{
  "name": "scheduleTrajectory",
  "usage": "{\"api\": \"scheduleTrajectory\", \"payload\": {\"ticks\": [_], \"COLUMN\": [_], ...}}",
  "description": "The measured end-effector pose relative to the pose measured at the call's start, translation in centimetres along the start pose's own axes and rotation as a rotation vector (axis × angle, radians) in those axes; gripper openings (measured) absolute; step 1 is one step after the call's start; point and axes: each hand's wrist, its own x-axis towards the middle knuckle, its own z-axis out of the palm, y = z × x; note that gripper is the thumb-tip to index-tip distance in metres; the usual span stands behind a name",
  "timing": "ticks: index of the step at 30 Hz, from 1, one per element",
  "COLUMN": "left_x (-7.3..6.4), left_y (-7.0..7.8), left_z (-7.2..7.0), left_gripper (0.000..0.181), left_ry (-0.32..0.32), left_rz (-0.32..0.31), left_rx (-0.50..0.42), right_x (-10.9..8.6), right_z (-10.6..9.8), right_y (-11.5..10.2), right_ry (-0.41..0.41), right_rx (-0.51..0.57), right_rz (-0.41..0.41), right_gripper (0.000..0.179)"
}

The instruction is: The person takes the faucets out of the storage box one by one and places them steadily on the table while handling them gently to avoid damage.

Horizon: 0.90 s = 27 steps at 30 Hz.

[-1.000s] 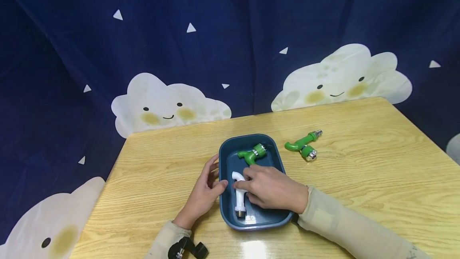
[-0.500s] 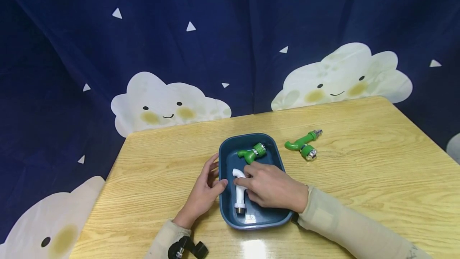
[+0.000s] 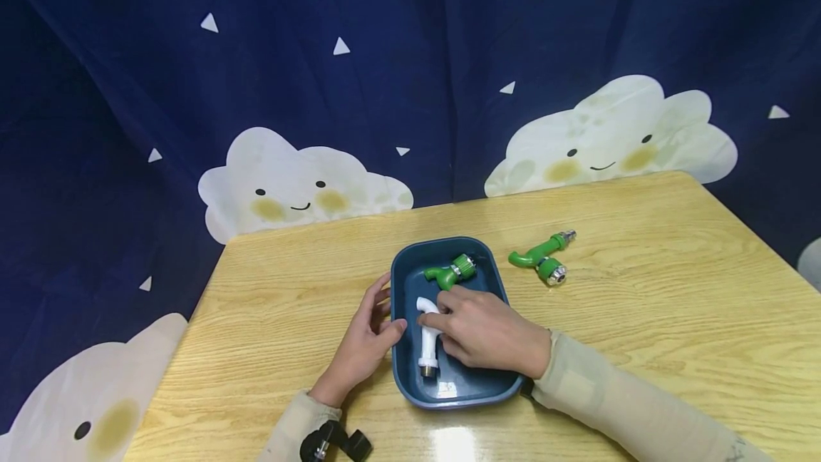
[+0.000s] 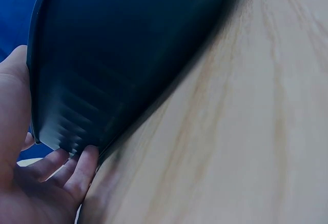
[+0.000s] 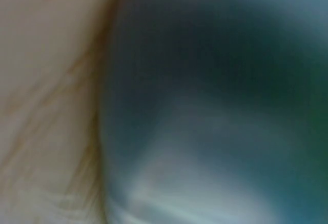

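A dark blue plastic tray stands on the wooden table. My left hand holds its left side, the thumb over the rim and the fingers against the outer wall, as the left wrist view shows along the wall. Inside the tray, my right hand grips a white plastic tap near its spout; part of the tap is hidden under the fingers. The tap's metal-threaded end points toward me. Farther back in the tray lies a green tap with a ribbed knob, partly covered by the right hand.
Another green tap with chrome ends lies on the table, right of the tray. A dark blue curtain with cloud prints hangs behind the table. The right wrist view is blurred.
The white tap has shifted slightly away from me inside the tray, with the right hand's fingers on it. The left hand stays at the tray's side.
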Motion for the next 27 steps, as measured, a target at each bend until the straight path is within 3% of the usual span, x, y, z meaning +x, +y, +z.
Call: {"api": "scheduleTrajectory", "payload": {"ticks": [27], "left_x": [0.07], "left_y": [-0.32], "left_z": [-0.11], "left_gripper": [0.075], "left_ry": [-0.011], "left_rz": [0.004], "left_rx": [-0.011], "right_x": [0.10], "right_z": [-0.21], "right_y": [0.05], "right_ry": [0.040], "right_rx": [0.063], "right_rz": [0.024], "right_gripper": [0.031]}}
